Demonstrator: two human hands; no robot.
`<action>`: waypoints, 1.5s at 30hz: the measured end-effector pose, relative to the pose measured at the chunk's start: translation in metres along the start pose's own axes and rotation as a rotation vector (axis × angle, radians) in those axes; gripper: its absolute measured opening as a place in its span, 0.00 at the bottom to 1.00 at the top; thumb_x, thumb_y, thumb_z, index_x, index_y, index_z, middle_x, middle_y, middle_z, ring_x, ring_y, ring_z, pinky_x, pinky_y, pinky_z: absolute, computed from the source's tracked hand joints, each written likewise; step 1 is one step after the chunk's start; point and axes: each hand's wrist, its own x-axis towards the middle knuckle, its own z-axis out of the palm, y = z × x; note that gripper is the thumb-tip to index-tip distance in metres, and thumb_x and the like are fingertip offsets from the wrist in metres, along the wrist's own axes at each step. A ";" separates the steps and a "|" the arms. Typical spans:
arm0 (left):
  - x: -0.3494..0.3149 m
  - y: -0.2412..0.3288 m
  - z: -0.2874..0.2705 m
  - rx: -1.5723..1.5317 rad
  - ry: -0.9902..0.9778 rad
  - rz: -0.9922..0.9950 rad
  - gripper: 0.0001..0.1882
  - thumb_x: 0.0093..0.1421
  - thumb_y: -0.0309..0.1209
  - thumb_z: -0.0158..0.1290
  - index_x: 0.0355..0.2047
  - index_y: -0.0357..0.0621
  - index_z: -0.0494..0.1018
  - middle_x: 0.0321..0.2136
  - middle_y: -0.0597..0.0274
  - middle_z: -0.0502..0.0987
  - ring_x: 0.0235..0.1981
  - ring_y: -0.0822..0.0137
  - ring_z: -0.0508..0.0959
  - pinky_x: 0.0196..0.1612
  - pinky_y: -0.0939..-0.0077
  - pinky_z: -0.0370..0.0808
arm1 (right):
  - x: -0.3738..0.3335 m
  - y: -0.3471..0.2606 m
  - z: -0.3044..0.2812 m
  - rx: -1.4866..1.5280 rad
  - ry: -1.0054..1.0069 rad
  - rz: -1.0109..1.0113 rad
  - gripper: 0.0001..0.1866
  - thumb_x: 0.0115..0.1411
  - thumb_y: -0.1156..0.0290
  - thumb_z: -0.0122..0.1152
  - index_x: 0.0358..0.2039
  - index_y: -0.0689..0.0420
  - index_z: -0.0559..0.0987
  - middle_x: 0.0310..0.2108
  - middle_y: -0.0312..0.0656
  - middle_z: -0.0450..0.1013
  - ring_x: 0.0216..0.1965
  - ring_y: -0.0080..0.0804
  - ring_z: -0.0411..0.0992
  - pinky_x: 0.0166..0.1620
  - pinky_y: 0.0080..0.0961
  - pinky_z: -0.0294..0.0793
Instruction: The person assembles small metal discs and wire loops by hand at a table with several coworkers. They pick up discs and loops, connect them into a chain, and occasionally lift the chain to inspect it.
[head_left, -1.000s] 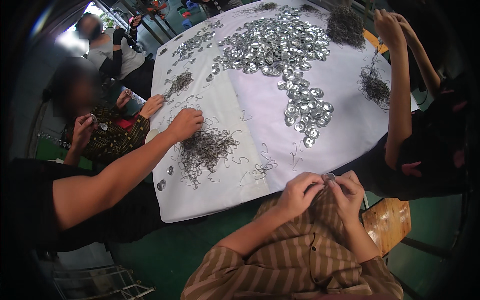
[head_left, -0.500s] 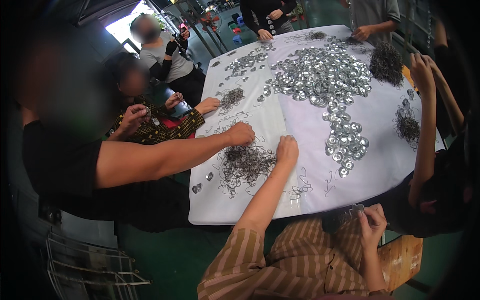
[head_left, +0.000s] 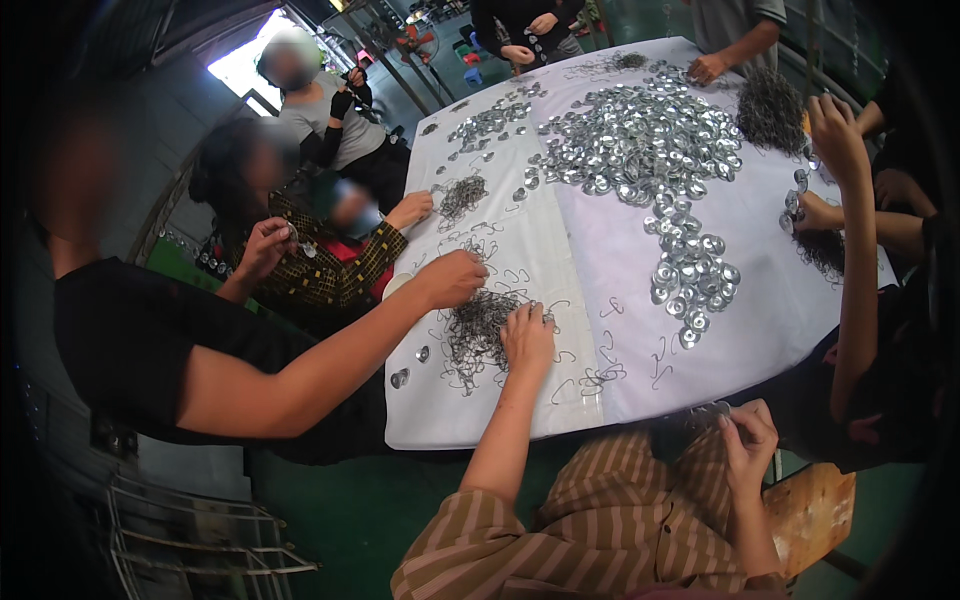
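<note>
My left hand (head_left: 526,338) reaches out over the white-covered table (head_left: 600,250) and rests palm down on a tangled pile of thin wire hooks (head_left: 476,330). Its fingers are curled into the wires. A co-worker's hand (head_left: 452,278) presses on the same pile from the left. My right hand (head_left: 748,438) stays close to my lap at the table's near edge and pinches a small round metal cap (head_left: 712,408). My striped trousers fill the lower middle.
A large heap of shiny metal caps (head_left: 650,150) covers the table's centre, with more wire piles (head_left: 770,108) at the far right. Several people sit and stand around the table. A wooden stool (head_left: 812,512) is at my right. A metal rack (head_left: 200,540) stands at lower left.
My left hand left my lap, stretched out to the wire pile and now lies on it. My right hand stayed by my lap. My head turned left.
</note>
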 end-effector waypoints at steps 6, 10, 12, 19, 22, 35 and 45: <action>-0.001 -0.009 -0.003 -0.075 0.015 0.060 0.16 0.56 0.32 0.54 0.45 0.46 0.73 0.50 0.56 0.70 0.52 0.53 0.67 0.50 0.59 0.67 | -0.002 0.005 0.005 0.030 0.007 -0.035 0.06 0.47 0.83 0.63 0.29 0.66 0.79 0.22 0.38 0.66 0.25 0.24 0.64 0.28 0.18 0.60; 0.016 -0.012 -0.004 -0.278 0.006 0.125 0.09 0.53 0.23 0.54 0.35 0.42 0.76 0.41 0.53 0.75 0.44 0.52 0.73 0.45 0.66 0.71 | -0.003 0.000 0.005 0.034 -0.001 -0.021 0.06 0.47 0.83 0.63 0.29 0.65 0.80 0.22 0.37 0.66 0.25 0.23 0.63 0.27 0.18 0.59; 0.026 -0.009 -0.010 -0.396 0.075 0.155 0.07 0.52 0.20 0.53 0.32 0.40 0.77 0.36 0.52 0.77 0.39 0.52 0.76 0.42 0.66 0.72 | -0.004 0.001 0.004 0.012 0.002 -0.016 0.06 0.47 0.83 0.63 0.28 0.65 0.80 0.22 0.37 0.66 0.24 0.23 0.63 0.27 0.18 0.59; 0.037 -0.016 -0.044 -0.384 0.150 0.173 0.11 0.51 0.16 0.49 0.33 0.40 0.78 0.33 0.52 0.79 0.38 0.52 0.77 0.43 0.65 0.73 | -0.010 0.003 -0.001 -0.008 0.036 -0.001 0.05 0.47 0.82 0.64 0.28 0.64 0.80 0.21 0.37 0.67 0.25 0.23 0.64 0.27 0.19 0.59; 0.030 -0.015 -0.041 -0.142 0.189 0.201 0.11 0.51 0.17 0.51 0.34 0.41 0.78 0.35 0.53 0.78 0.39 0.53 0.76 0.44 0.64 0.72 | -0.010 0.005 0.001 0.006 0.017 0.009 0.06 0.47 0.82 0.64 0.29 0.64 0.80 0.21 0.37 0.67 0.24 0.23 0.64 0.27 0.18 0.59; 0.033 0.027 0.009 -0.337 0.037 0.354 0.07 0.53 0.22 0.52 0.32 0.39 0.78 0.32 0.53 0.77 0.36 0.52 0.76 0.41 0.65 0.73 | -0.010 0.006 0.005 -0.003 -0.020 0.048 0.07 0.47 0.83 0.64 0.29 0.63 0.81 0.23 0.38 0.68 0.25 0.24 0.66 0.28 0.18 0.63; 0.017 0.050 -0.012 -0.174 -0.066 0.301 0.05 0.51 0.26 0.56 0.28 0.41 0.80 0.29 0.52 0.77 0.32 0.53 0.78 0.39 0.64 0.74 | -0.009 0.011 0.004 -0.029 -0.043 0.075 0.07 0.48 0.82 0.65 0.29 0.63 0.81 0.23 0.39 0.69 0.25 0.27 0.68 0.29 0.19 0.65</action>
